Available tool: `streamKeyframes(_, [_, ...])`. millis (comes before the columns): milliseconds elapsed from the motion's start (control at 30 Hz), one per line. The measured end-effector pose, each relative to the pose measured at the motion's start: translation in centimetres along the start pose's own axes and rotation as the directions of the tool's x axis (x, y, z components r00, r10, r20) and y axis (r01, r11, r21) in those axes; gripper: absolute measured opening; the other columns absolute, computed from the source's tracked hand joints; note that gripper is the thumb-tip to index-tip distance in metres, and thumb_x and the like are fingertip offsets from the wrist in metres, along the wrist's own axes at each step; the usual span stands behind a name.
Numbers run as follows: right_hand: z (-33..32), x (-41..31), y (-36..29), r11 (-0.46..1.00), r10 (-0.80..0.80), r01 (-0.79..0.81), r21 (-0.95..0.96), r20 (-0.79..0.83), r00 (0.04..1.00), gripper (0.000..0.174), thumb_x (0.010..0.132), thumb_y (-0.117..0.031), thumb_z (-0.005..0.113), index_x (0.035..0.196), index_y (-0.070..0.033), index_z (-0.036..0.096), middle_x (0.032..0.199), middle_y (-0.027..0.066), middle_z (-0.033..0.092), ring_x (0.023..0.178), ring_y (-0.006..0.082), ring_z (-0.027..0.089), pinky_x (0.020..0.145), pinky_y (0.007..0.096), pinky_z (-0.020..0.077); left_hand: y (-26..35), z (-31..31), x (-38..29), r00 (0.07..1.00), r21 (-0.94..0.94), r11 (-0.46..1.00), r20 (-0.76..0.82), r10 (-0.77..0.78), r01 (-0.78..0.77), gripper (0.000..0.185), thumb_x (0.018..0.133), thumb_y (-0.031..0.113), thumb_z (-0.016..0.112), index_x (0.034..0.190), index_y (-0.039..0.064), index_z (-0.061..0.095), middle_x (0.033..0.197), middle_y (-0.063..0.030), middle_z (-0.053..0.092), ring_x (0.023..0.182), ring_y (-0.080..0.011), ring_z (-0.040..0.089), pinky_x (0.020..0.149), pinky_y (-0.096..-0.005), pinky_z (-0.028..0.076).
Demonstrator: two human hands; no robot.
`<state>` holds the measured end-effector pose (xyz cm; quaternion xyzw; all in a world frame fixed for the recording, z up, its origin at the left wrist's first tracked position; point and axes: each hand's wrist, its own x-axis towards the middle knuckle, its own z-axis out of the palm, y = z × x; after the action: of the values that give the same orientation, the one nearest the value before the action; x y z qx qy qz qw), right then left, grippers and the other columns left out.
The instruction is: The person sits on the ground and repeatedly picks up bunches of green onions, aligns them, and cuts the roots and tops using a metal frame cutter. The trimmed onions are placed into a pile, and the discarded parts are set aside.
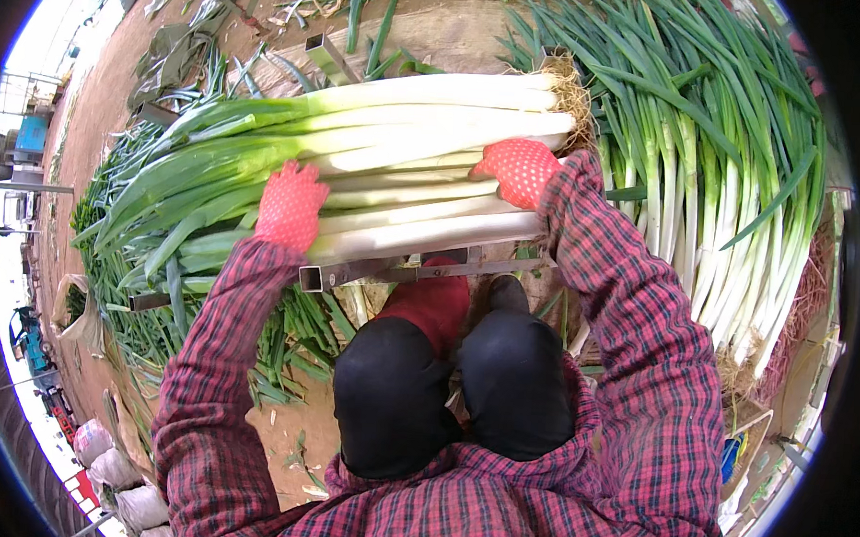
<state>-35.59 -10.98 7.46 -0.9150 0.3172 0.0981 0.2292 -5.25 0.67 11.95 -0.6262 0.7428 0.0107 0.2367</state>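
Note:
A bundle of thick leeks or large green onions (pixel 436 117) lies crosswise before me, white stalks towards the right and green leaves towards the left. Its roots (pixel 573 95) form a tangled fringe at the right end. Square metal tubing of a low frame (pixel 350 273) shows under the bundle's near side. My left hand (pixel 289 206), in a red dotted glove, lies over the stalks where white turns green; whether it grips them is unclear. My right hand (pixel 522 173), gloved alike, curls around white stalks near the root end, its thumb hidden.
At the right lies a large pile of leeks (pixel 694 158), roots towards me. Cut green leaves (pixel 139 328) litter the ground at the left. A metal tube post (pixel 331 59) sticks up beyond the bundle. Several filled sacks (pixel 119 471) stand at lower left. My knees (pixel 395 396) are close below.

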Motion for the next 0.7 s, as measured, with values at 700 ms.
streamKeyframes(700, [2.4,-5.2,0.7,0.966,0.258,-0.23,0.119,-0.382,0.887,0.022,0.079,-0.015,0.056,0.096,-0.007,0.067,0.101,0.0184,0.062,0.099,0.0354,0.058,0.087,0.0474,0.0451,0.6,0.7,-0.7,0.838,-0.18,0.963,-0.54,0.073,-0.199,0.03,0.075,0.012,0.061,0.105,0.009,0.063,0.098,-0.0136,0.063,0.098,-0.035,0.057,0.086,-0.0458,0.046])
